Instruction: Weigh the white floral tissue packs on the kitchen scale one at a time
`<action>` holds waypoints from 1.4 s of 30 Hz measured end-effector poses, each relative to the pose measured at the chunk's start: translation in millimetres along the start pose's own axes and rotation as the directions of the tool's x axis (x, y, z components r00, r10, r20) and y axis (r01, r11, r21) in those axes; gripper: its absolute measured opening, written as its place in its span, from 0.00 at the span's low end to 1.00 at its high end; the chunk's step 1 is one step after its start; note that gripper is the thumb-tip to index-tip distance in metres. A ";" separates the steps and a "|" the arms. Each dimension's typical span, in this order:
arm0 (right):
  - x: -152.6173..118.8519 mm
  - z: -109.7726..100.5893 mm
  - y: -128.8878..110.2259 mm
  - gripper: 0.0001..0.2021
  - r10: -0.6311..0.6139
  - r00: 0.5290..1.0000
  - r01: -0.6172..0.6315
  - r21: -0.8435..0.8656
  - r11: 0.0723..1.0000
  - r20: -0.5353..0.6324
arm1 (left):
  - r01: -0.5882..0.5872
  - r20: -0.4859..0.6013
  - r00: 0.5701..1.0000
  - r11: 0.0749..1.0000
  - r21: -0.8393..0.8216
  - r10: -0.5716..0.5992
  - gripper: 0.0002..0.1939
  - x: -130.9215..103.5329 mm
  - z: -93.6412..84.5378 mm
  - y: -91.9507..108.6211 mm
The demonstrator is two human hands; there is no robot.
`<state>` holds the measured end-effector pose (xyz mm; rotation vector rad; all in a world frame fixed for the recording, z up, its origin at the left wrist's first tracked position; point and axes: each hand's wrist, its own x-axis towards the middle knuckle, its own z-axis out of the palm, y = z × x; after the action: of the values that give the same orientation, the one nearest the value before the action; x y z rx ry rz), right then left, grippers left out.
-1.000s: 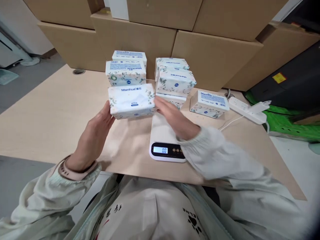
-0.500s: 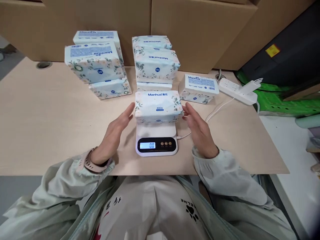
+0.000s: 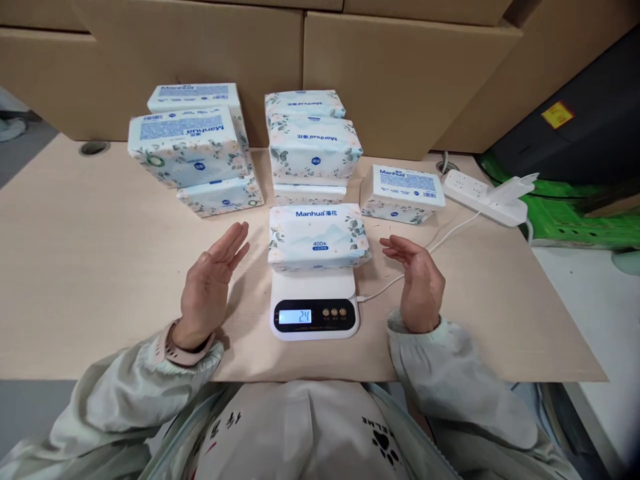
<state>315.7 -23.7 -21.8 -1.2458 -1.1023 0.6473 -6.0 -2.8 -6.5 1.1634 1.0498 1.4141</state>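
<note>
A white tissue pack (image 3: pixel 319 235) with a floral print rests on the back part of a white digital scale (image 3: pixel 313 285), whose lit display reads 2.4. To the left of the pack, my left hand (image 3: pixel 207 283) is held up with its fingers stretched out, apart from it and holding nothing. My right hand (image 3: pixel 417 280) is likewise open on the other side, its fingertips a short gap from the pack's right end. A pinkish watch band (image 3: pixel 183 352) circles my left wrist.
Stacked tissue packs stand behind at the left (image 3: pixel 187 150) and middle (image 3: pixel 314 150). A single tissue pack (image 3: pixel 403 193) lies right of them, near a white power strip (image 3: pixel 484 197). A white cable (image 3: pixel 455 230) runs to the scale. Cardboard boxes (image 3: pixel 390 87) line the table's back edge.
Both hands have drawn outward from the tissue pack on the scale. The display has gone from 0.0 to 2.4. The view has tilted slightly, so the table sits lower.
</note>
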 end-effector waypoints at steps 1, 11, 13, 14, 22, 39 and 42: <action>-0.3 0.0 0.1 0.22 -0.002 1.000 0.002 -0.006 1.000 0.003 | 0.002 -0.004 1.000 1.000 -0.001 -0.002 0.27 -0.3 0.4 1.1; 2.4 -1.5 -0.8 0.22 -0.035 0.998 0.035 -0.009 0.999 -0.047 | -0.001 -0.077 0.997 1.000 0.011 0.002 0.23 1.9 3.8 11.7; 3.2 -1.6 0.1 0.21 -0.046 0.998 0.046 -0.003 0.999 -0.047 | -0.002 -0.088 0.996 1.000 0.005 0.002 0.24 2.1 4.2 12.2; 3.4 -1.5 0.7 0.21 -0.051 0.998 0.051 0.000 0.999 -0.048 | -0.003 -0.092 0.996 1.000 0.001 0.003 0.24 2.1 4.3 12.2; 5.3 -0.6 5.8 0.23 -0.065 0.996 0.065 -0.010 0.998 -0.066 | -0.007 -0.081 0.997 1.000 0.025 0.009 0.23 4.3 1.3 8.0; 10.2 -1.8 13.4 0.25 -0.092 0.990 0.095 0.027 0.995 -0.110 | 0.015 -0.165 0.986 1.000 -0.013 -0.016 0.24 5.4 8.9 15.7; 11.1 -2.2 13.5 0.25 -0.092 0.989 0.096 0.026 0.995 -0.114 | 0.000 -0.162 0.987 1.000 -0.025 -0.004 0.23 5.4 9.0 16.4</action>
<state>324.1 -11.5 -31.3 -1.1824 -1.0467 0.5147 0.0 0.6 11.8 1.0426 1.1421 1.5360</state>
